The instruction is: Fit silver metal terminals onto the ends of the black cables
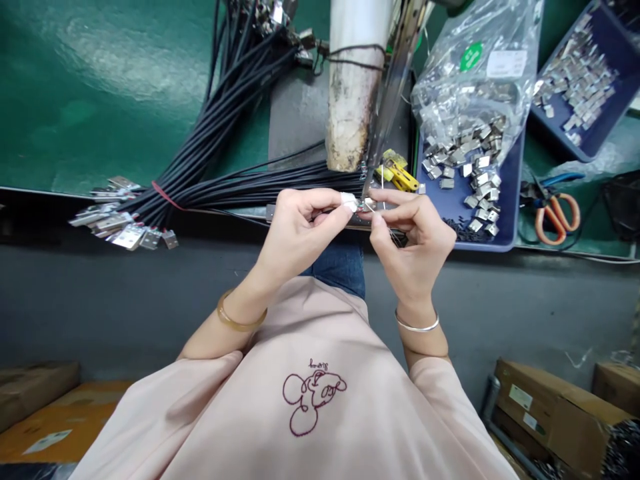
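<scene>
My left hand (305, 223) is closed in a pinch, with white wrapping on a fingertip. Between its fingers and those of my right hand is a small metal connector (369, 204) with a bit of red wire beside it. My right hand (413, 227) is also pinched, with a thin pale wire (383, 180) running at its fingers. A slanted metal rod (387, 107) comes down to the connector. Black cables (280, 190) lie behind my left hand, bound by a red band (167, 195), with metal plugs (125, 227) at their left ends.
A stained white tube (353, 100) hangs above my hands. To the right are a yellow tool (399, 172), a blue tray (470, 241) of metal shells with a plastic bag (480, 60), orange-handled cutters (556, 217) and another blue tray (590, 143). Cardboard boxes (560, 413) stand below the green table (100, 100).
</scene>
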`<state>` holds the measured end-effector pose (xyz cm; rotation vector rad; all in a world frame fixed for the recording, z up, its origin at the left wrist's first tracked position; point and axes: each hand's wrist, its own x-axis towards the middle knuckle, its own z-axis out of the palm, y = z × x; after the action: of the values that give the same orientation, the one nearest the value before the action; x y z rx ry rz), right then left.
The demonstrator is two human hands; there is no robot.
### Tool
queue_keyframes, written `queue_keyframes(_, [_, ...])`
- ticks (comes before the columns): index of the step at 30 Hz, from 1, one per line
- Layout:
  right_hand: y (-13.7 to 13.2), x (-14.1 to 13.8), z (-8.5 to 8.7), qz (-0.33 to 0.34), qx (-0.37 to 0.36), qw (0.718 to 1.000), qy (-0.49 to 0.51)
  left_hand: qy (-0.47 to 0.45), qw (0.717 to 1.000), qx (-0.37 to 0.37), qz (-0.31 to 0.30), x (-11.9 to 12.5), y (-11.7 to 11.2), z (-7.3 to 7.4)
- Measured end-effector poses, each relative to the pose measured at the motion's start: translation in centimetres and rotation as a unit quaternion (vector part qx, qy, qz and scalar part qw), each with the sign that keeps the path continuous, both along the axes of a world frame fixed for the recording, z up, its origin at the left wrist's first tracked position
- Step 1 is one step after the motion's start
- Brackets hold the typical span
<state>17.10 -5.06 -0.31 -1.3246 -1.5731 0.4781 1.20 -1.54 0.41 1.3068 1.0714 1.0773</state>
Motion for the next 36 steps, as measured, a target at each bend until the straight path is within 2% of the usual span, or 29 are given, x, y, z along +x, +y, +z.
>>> queue_keyframes(4, [0.11, 0.15, -0.23, -0.005, 0.01, 1.0, -0.029, 0.014, 1.0, 0.012, 0.013, 0.24, 0.06, -0.11])
queue_keyframes(11, [0.51, 0.15, -0.49, 0.003, 0.017, 0.999, -0.041, 0.011, 1.0, -0.011, 0.015, 0.36, 0.19, -0.21])
queue_keyframes(21, [0.44, 0.41, -0.13, 0.017, -0.038, 0.999, 0.004, 0.022, 1.0, 0.0, 0.007, 0.12, 0.25, 0.17])
queue_keyframes(32, [0.79, 0.14, 0.19, 0.011, 0.063, 0.995, -0.07, 0.034, 0.999, 0.014, 0.026, 0.17, 0.11, 0.31])
queue_keyframes(36, [0.51, 0.1, 0.42, 0.01, 0.089, 0.99, -0.107, 0.029, 0.999, -0.008, 0.018, 0.1, 0.11, 0.31])
